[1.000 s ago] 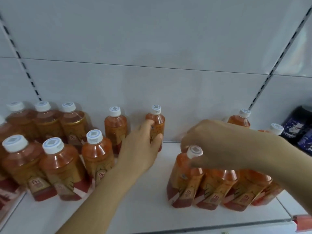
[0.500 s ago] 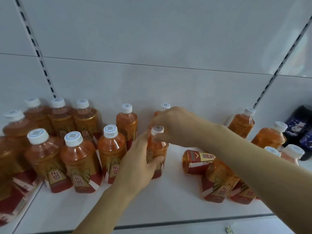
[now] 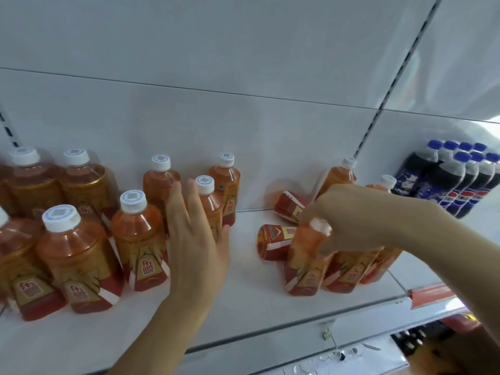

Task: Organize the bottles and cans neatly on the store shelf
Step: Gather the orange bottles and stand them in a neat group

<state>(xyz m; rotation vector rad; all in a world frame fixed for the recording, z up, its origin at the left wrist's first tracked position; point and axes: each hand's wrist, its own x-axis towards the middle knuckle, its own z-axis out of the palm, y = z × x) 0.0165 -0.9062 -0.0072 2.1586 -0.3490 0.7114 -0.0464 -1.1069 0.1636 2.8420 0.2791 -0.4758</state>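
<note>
A: Why are the orange bottles (image 3: pixel 81 263) on the left packed so close?

B: They stand upright in rows on the white shelf (image 3: pixel 243 304), labels facing out, so that part looks sorted. The labels carry red Chinese characters on gold; I can see the marks but won't vouch for a reading

A: And the left hand (image 3: pixel 197 244)?

B: It's flat and open, fingers straight, gripping nothing. The palm lies against the side of a bottle (image 3: pixel 209 204) at the right end of that group, I'd guess to steady it or nudge it into line

A: Further right?

B: Two bottles lie tipped over, one (image 3: pixel 273 240) near the middle of the shelf and one (image 3: pixel 289 205) behind it by the back wall. Those probably want standing up. The right hand (image 3: pixel 349 220) is curled over the cap and neck of a leaning bottle (image 3: pixel 305 263), closed on it, likely to right it or carry it leftward

A: Far right?

B: Dark cola bottles (image 3: pixel 460 182) with blue caps and a red, white and blue Pepsi-style roundel
</note>
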